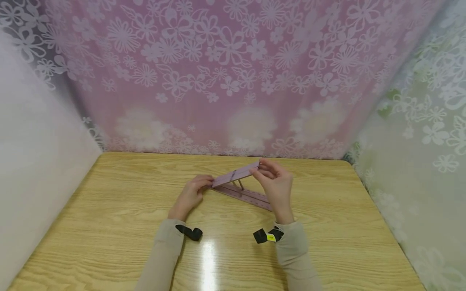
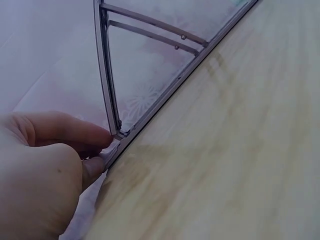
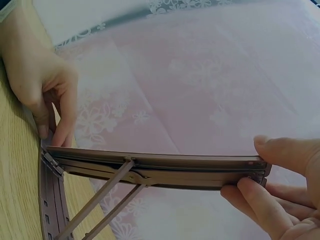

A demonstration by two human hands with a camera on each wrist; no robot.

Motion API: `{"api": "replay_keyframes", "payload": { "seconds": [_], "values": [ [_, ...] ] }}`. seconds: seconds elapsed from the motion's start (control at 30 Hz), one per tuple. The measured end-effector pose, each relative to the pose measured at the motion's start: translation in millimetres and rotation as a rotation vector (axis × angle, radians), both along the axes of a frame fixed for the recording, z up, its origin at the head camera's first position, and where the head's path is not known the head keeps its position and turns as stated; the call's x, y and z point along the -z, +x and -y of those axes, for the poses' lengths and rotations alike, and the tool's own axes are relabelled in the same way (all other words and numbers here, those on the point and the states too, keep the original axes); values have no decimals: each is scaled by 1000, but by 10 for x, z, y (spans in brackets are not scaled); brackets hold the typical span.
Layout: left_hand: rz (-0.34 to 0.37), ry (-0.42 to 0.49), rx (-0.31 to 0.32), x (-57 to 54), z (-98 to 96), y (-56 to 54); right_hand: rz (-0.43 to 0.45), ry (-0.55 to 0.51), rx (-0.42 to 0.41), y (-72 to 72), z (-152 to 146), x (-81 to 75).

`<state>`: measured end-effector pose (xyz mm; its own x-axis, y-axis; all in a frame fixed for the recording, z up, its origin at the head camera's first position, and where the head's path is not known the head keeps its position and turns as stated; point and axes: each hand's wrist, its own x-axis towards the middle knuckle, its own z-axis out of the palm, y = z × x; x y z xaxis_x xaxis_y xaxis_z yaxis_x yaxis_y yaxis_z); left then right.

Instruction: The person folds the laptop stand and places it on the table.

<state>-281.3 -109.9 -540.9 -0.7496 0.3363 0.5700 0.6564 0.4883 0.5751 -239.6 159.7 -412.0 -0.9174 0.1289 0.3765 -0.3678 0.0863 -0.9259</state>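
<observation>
A purple folding stand [image 1: 233,176] has two long narrow panels joined at a hinge [image 3: 52,162] on its left end. Its upper panel slants up to the right, while the lower panel [image 1: 251,197] lies along the table. Two thin struts [image 2: 155,24] run between the panels. At the hinge end, my left hand [image 1: 190,196] pinches the stand between thumb and fingers, as the left wrist view shows. My right hand [image 1: 279,188] grips the raised free end of the upper panel, thumb on one edge and fingers on the other.
The wood-grain table [image 1: 120,226] runs up to a pink floral curtain [image 1: 218,81] at the back. A pale sheet [image 1: 36,153] borders the left side and a whitish floral sheet [image 1: 418,169] the right. Black straps [image 1: 189,232] sit at both sleeve cuffs.
</observation>
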Motion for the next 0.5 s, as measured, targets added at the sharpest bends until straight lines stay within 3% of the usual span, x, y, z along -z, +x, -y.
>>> {"api": "replay_keyframes", "payload": {
  "seconds": [0.3, 0.5],
  "values": [
    [-10, -9, 5, -29, 47, -59, 24, 4, 9, 95, 79, -54],
    [41, -25, -37, -41, 14, -45, 47, -16, -11, 112, 65, -55]
  ]
}}
